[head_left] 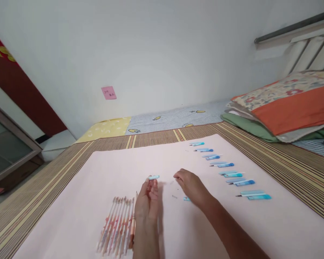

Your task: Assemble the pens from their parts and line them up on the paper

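Note:
My left hand [148, 198] is raised over the pale pink sheet [78, 194], its thumb and fingers closed on a short light-blue pen part [153, 177]. To its right, my right hand [190, 185] is pinched; whatever its fingertips hold is too small to make out. Just below them a faint clear sliver [172, 182] shows. A small spring-like piece [174, 196] lies on the sheet between the hands. Partly hidden under my right wrist is another blue pen part [187, 198]. Left of my left forearm, a row of slim patterned pens or refills [116, 225] lies side by side.
Several groups of blue pen parts [255, 196] lie in a slanting column along the sheet's right side. Striped matting [67, 169] surrounds the sheet. Folded bedding [286, 108] is piled at the back right, and a wall [162, 54] with a pink note [108, 92] stands behind.

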Motion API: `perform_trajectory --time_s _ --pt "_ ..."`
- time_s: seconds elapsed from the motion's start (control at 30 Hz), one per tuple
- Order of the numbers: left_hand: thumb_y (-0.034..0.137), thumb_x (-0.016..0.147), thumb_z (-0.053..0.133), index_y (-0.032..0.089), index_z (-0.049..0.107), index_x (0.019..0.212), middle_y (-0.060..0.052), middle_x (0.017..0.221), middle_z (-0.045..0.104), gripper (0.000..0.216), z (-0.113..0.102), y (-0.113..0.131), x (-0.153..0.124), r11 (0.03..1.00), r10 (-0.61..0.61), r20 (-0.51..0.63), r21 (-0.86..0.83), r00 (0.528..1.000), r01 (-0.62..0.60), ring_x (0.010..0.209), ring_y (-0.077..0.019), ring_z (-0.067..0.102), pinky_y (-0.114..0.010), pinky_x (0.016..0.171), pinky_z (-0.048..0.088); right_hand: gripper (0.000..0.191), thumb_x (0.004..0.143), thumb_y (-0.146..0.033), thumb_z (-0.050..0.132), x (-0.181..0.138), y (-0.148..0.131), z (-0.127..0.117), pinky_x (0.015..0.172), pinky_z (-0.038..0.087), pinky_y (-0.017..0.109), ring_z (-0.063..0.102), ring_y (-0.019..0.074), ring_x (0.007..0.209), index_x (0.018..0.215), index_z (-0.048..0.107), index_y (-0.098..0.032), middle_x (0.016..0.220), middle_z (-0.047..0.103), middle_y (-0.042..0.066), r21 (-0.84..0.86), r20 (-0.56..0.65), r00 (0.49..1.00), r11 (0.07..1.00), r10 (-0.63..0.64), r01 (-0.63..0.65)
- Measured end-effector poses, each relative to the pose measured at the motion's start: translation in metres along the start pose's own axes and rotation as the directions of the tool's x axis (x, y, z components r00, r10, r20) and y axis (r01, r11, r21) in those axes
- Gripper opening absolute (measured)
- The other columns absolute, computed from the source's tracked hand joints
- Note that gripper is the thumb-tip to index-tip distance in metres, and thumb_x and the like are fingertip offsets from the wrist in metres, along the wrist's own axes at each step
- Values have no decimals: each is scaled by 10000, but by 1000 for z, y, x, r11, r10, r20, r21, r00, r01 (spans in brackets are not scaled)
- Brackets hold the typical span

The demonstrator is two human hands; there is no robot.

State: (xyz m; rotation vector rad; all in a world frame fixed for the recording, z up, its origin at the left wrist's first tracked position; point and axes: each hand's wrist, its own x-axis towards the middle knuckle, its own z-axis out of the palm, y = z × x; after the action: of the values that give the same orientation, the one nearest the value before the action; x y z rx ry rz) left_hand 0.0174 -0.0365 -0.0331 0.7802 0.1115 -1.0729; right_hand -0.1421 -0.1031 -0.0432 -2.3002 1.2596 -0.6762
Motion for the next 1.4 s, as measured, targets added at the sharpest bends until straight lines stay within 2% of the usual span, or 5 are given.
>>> perform_trajectory --time_s 0.53,0.9,1.13,1.23,1.4 --pt "1 907 513 62 627 795 -74 734 672 170 6 9 -5 981 -105 -28 -170 994 98 636 -95 672 -153 612 592 273 936 -155 406 12 9 -16 779 426 233 631 153 912 941 675 -202 1009 687 38 -185 115 993 981 -29 50" --pt "-1 912 509 62 618 812 -67 715 669 160 6 10 -8 977 -99 -24 -194 995 93 621 -91 672 -145 588 583 201 685 41 546 23 3 34 639 359 282 611 204 727 701 597 -153 797 660 91 -242 205 974 960 -91 140" --pt "-10 901 513 64 620 777 -85 710 682 179 8 1 -10 968 -160 27 -194 987 162 600 -100 678 -148 569 581 160 882 -168 478 1 -12 -2 591 442 225 599 133 670 965 614 -169 756 640 8 107 7 1000 994 26 -26" --pt "-4 899 525 51 626 783 -105 715 693 163 13 -9 -17 960 -217 61 -165 974 224 599 -110 685 -147 552 578 216 865 -336 599 -20 -26 -17 632 494 262 619 157 692 995 651 -171 756 658 17 635 -152 973 771 173 -38" --pt "-9 896 529 39 635 804 -123 722 709 148 18 -21 -28 948 -298 99 -88 949 307 622 -135 705 -157 537 579 189 806 -361 701 -35 -39 -26 672 511 279 626 157 661 857 669 -182 686 692 28 854 -235 921 518 311 43"
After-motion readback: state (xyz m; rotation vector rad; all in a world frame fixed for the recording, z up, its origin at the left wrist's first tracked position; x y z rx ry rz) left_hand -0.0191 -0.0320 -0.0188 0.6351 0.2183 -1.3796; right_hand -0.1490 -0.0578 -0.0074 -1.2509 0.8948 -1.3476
